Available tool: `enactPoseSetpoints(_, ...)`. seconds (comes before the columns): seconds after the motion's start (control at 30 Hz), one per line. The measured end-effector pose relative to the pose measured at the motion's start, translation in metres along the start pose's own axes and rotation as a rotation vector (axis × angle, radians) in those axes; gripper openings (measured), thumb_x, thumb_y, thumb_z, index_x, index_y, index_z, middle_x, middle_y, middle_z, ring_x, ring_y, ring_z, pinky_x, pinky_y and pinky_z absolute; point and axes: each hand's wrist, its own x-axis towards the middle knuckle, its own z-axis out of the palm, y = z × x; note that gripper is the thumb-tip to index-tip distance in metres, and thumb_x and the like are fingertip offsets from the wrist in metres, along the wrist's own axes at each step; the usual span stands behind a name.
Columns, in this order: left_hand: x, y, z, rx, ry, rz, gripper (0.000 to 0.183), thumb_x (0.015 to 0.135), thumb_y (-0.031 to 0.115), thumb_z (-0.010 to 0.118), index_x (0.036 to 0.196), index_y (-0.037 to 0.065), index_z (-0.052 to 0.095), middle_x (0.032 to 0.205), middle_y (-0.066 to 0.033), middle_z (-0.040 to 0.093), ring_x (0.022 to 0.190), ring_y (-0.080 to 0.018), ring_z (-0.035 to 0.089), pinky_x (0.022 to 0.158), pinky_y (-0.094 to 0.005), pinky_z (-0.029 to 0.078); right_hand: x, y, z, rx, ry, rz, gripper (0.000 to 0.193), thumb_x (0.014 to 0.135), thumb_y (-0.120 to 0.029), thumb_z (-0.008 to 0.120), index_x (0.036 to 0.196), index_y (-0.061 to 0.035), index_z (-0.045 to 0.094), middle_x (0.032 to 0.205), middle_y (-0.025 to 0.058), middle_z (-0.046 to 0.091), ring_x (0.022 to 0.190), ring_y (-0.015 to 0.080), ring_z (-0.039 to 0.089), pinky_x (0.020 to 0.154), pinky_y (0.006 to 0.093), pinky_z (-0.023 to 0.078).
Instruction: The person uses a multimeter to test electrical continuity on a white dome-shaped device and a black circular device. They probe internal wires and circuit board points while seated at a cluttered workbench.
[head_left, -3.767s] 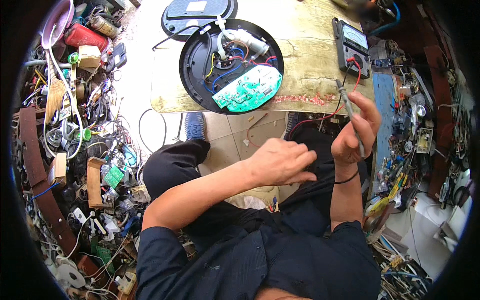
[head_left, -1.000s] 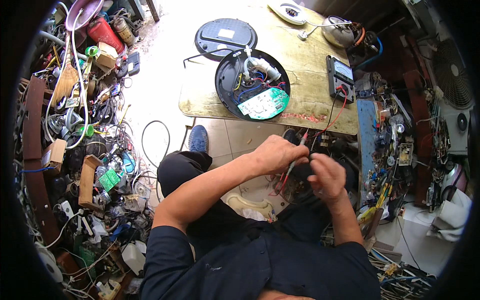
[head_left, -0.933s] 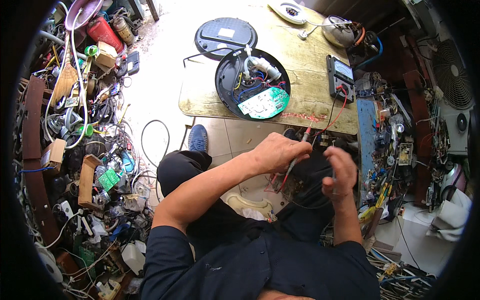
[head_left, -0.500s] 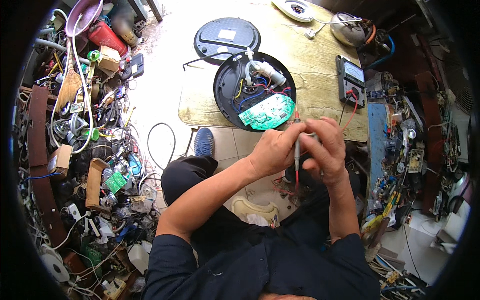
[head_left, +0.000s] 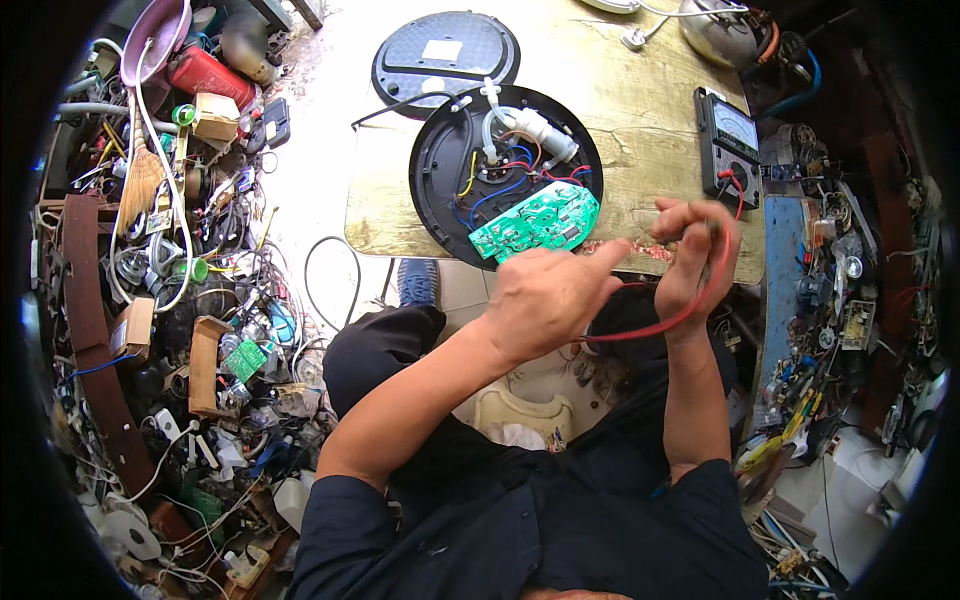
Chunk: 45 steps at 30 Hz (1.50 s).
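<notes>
My left hand (head_left: pixel 550 300) is closed near the table's front edge, its index finger reaching toward the right hand. The red test lead (head_left: pixel 650 328) comes out below it; any probe it holds is hidden. My right hand (head_left: pixel 697 255) is raised with bent fingers, slightly blurred, and the lead loops around its outer side. Just beyond my left hand lies an opened round black appliance housing (head_left: pixel 432 170). Inside it are a green circuit board (head_left: pixel 535 222), a white cylindrical part with tubing (head_left: pixel 545 135) and coloured wires. An analog multimeter (head_left: pixel 728 145) with a red plug stands to the right.
A round black cover (head_left: pixel 447 55) rests behind the housing on the wooden table (head_left: pixel 640 100). A metal kettle (head_left: pixel 722 38) is at the back right. Heaps of parts and cables (head_left: pixel 235 350) crowd the left floor; more parts (head_left: pixel 810 280) line the right. A cream stool (head_left: pixel 520 412) is between my legs.
My right hand has moved right and slightly up, away from my left. The probe seen between them is now out of sight, and the red lead arcs across to my right hand.
</notes>
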Motion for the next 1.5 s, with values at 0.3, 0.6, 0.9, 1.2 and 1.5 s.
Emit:
enactPoseSetpoints(0.3, 0.005, -0.018, -0.036, 0.425, -0.107, -0.202, 0.066, 0.077, 0.046, 0.085, 0.122, 0.004, 0.064, 0.118, -0.0111, 0.068, 0.104, -0.0306, 0.065, 0.088, -0.0424, 0.047, 0.024, 0.015, 0.013, 0.219, -0.078, 0.838, 0.015, 0.105, -0.017, 0.065, 0.111, -0.0029, 0.064, 0.085, -0.0012, 0.061, 0.061, 0.0035, 0.051, 0.055, 0.0222, 0.048)
enactPoseSetpoints(0.6, 0.008, -0.022, -0.039, 0.380, -0.091, -0.211, 0.063, 0.077, 0.040, 0.088, 0.123, 0.004, 0.066, 0.117, -0.0120, 0.071, 0.101, -0.0293, 0.069, 0.088, -0.0412, 0.047, 0.023, 0.023, 0.021, 0.157, -0.164, 0.863, 0.010, 0.102, -0.011, 0.065, 0.107, -0.0019, 0.064, 0.077, -0.0006, 0.061, 0.059, 0.0071, 0.055, 0.053, 0.0246, 0.045)
enactPoseSetpoints(0.9, 0.016, -0.037, -0.055, 0.046, 0.098, -0.462, 0.031, 0.095, 0.021, 0.079, 0.114, -0.002, 0.072, 0.094, -0.0128, 0.076, 0.082, -0.0211, 0.074, 0.072, -0.0321, 0.055, 0.011, 0.037, 0.025, 0.112, -0.203, 0.824, 0.012, 0.101, -0.015, 0.069, 0.102, -0.0039, 0.065, 0.078, -0.0015, 0.061, 0.060, 0.0067, 0.055, 0.055, 0.0234, 0.044)
enactPoseSetpoints(1.2, 0.028, -0.070, -0.061, -0.287, 0.217, -0.725, 0.031, 0.105, 0.026, 0.068, 0.109, -0.003, 0.075, 0.084, -0.0056, 0.074, 0.073, -0.0069, 0.063, 0.066, -0.0255, 0.051, 0.020, 0.010, 0.022, 0.053, -0.091, 0.805, 0.034, 0.102, -0.031, 0.071, 0.085, -0.0016, 0.069, 0.065, 0.0005, 0.062, 0.060, 0.0092, 0.060, 0.057, 0.0262, 0.048)
enactPoseSetpoints(1.5, 0.033, -0.094, -0.077, -0.712, 0.233, -0.892, 0.028, 0.112, 0.018, 0.053, 0.120, -0.004, 0.069, 0.101, -0.0041, 0.074, 0.085, -0.0061, 0.066, 0.077, -0.0236, 0.055, 0.010, 0.015, 0.017, -0.018, -0.170, 0.721, 0.022, 0.102, -0.021, 0.070, 0.108, -0.0010, 0.077, 0.074, 0.0013, 0.068, 0.064, 0.0067, 0.062, 0.059, 0.0249, 0.049)
